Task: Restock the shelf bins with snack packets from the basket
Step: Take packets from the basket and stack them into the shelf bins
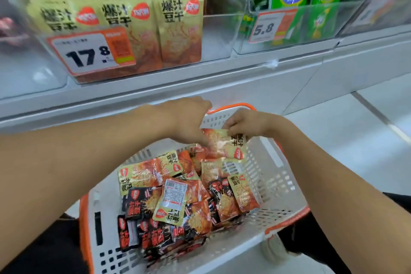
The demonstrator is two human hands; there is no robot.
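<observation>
- Small glossy orange-and-cream foil snack packet [224,145] is lifted over the white slotted plastic basket [278,176], far end.
- Right hand [246,123] pinches its top edge; left hand [189,122] fingers touch it, grip unclear.
- Likely light, crinkly, slippery: hold by a sealed edge.

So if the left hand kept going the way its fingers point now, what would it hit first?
The left hand points right and slightly down, so it would probably first meet the beige-and-orange packet its fingertips already seem to touch, with the right hand pinching that packet's top just beyond. Depth is uncertain.
</observation>
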